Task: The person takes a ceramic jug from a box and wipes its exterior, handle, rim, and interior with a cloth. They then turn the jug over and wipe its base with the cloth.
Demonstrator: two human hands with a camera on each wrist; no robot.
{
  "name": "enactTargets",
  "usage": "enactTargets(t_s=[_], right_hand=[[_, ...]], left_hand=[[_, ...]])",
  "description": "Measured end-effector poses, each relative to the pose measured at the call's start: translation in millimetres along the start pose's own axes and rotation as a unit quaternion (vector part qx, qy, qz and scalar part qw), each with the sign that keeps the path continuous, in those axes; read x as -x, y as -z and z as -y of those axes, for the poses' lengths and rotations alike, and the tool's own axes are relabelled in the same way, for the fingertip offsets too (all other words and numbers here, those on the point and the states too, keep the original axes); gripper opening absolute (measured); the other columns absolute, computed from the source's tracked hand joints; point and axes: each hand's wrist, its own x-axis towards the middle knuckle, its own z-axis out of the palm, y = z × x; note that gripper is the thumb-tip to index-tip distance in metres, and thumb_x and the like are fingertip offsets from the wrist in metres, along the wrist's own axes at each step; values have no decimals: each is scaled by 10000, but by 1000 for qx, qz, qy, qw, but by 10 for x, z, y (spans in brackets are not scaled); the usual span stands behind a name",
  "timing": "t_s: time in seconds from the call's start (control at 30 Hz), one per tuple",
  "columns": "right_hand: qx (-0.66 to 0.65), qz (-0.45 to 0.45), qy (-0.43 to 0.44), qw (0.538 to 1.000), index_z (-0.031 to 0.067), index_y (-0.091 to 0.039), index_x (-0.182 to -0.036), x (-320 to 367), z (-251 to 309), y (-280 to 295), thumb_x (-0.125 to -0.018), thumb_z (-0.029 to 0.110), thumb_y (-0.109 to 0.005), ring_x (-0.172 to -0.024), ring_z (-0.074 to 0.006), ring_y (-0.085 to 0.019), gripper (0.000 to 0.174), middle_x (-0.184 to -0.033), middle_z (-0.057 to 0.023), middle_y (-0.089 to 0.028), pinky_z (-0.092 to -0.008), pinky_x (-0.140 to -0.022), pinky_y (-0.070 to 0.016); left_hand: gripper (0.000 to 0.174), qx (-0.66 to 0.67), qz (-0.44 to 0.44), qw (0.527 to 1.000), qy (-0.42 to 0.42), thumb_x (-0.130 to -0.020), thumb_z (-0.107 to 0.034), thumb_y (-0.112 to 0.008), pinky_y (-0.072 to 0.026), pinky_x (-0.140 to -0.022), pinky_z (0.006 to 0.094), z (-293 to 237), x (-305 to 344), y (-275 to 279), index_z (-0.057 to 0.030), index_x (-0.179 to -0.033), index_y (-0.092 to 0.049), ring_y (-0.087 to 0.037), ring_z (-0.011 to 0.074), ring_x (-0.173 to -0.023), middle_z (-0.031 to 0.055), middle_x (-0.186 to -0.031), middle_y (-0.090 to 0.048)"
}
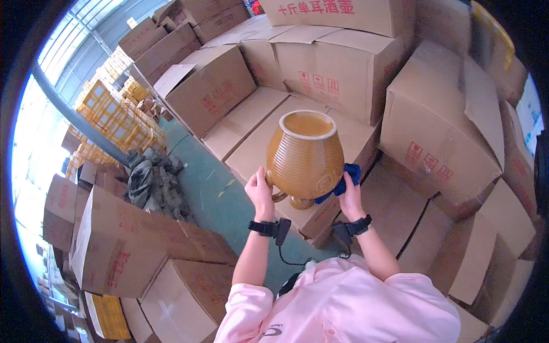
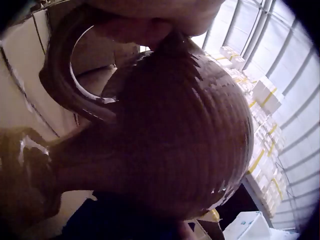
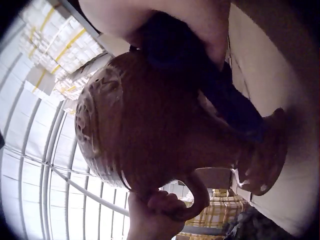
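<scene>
A brown glazed ceramic jug (image 1: pixel 303 157) with ridged sides and a raised emblem is held up in front of the body. It is upside down, its pale ringed base facing up and its narrow neck (image 3: pixel 220 145) below. My left hand (image 1: pixel 261 197) grips the looped handle (image 2: pixel 60 75), also seen in the right wrist view with the left fingers (image 3: pixel 167 202) at it. On the other side my right hand (image 1: pixel 351 201) holds a dark blue cloth (image 1: pixel 351 170) against the jug. In the right wrist view this cloth (image 3: pixel 230 102) runs along the jug toward the neck.
Cardboard cartons (image 1: pixel 326 74) with red print stand stacked ahead and to the right. Below the jug lie closed cartons (image 1: pixel 257 143). More boxes (image 1: pixel 126 246) are at the left, beside a dark crumpled heap (image 1: pixel 151 183) on the green floor (image 1: pixel 206 177). A slanting pole (image 1: pixel 80 117) rises behind.
</scene>
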Motion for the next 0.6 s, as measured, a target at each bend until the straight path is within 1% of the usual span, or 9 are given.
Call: enactTargets(t_s=[0.1, 0.17, 0.2, 0.3, 0.37, 0.4, 0.5, 0.6], right_hand=[[15, -18, 2, 1000, 96, -535, -1135, 5, -63, 72, -971, 162, -460, -1000, -131, -563, 192, -1074, -5, -586, -288, -864, -458], [25, -11, 5, 1000, 90, -529, -1161, 63, -36, 13, -966, 151, -464, -1028, -139, -555, 215, -1108, -11, -579, -295, -879, -454], [31, -6, 8, 999, 87, -526, -1175, 83, -1, -31, -964, 146, -466, -1043, -142, -551, 227, -1125, -14, -575, -298, -887, -452], [53, 15, 15, 998, 77, -512, -1218, 133, 28, -122, -957, 121, -460, -1074, -146, -538, 270, -1182, -25, -561, -304, -898, -447], [71, 27, 22, 997, 69, -524, -1222, 133, 26, -154, -949, 110, -469, -1072, -147, -552, 281, -1186, -28, -572, -301, -903, -452], [79, 34, 24, 996, 65, -530, -1224, 141, 26, -177, -946, 104, -473, -1071, -148, -558, 287, -1188, -30, -577, -300, -905, -454], [119, 50, 26, 991, 55, -544, -1208, 193, 79, -230, -942, 105, -478, -1067, -138, -553, 279, -1184, -30, -579, -287, -911, -443], [184, 60, 30, 981, 71, -508, -1225, 217, 100, -227, -944, 104, -455, -1093, -132, -525, 288, -1206, -24, -553, -284, -924, -425]], left_hand=[[313, -4, 12, 1000, -12, -924, -211, -563, -275, -434, 219, 112, 3, 62, -56, -652, -573, -377, 26, -496, -57, -588, -491], [311, 1, 12, 1000, -27, -923, -205, -558, -285, -438, 220, 299, -68, 146, -54, -652, -569, -391, 28, -511, -57, -599, -498], [311, 11, 12, 1000, -14, -926, -200, -546, -299, -442, 222, 263, -43, 158, -48, -656, -560, -403, 32, -528, -58, -613, -501], [299, 15, 6, 999, -31, -929, -192, -534, -330, -453, 221, 365, -97, 265, -32, -678, -562, -423, 36, -534, -45, -632, -518], [310, 20, -2, 998, -54, -939, -193, -503, -363, -474, 231, 456, -130, 306, -22, -688, -564, -444, 44, -548, -35, -644, -525], [316, 22, -6, 998, -66, -945, -193, -488, -379, -484, 236, 424, -114, 305, -17, -694, -565, -454, 48, -554, -30, -650, -528], [362, -12, 23, 999, -45, -961, -205, -420, -420, -533, 259, 295, 33, 383, -3, -690, -551, -479, 71, -582, -13, -653, -530], [416, -42, 29, 991, -126, -973, -230, -356, -417, -548, 275, 425, 38, 470, 8, -682, -532, -487, 89, -598, -2, -633, -514]])
